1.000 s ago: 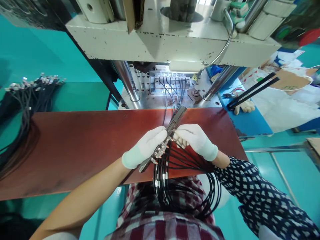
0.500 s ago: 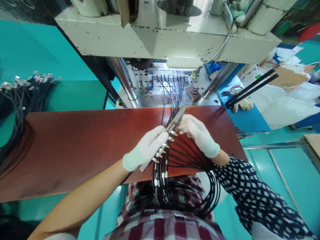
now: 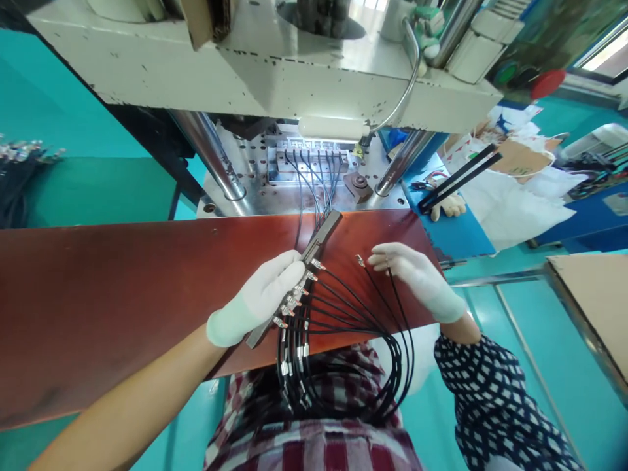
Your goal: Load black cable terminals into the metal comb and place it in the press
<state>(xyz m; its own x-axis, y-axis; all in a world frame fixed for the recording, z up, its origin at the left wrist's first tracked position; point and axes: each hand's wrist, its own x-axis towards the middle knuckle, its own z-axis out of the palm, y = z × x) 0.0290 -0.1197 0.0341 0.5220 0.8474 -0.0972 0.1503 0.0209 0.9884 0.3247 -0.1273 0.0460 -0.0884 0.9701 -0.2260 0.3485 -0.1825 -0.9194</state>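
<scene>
White-gloved left hand [image 3: 267, 284] clasping metal bar [image 3: 322, 238], right hand [image 3: 417, 278] loosely spread, beside black cables [image 3: 391, 353]

white gloves [image 3: 269, 289], a white-patterned navy sleeve [image 3: 495, 392] and maroon plaid clothing [image 3: 314, 453] are worn
</scene>
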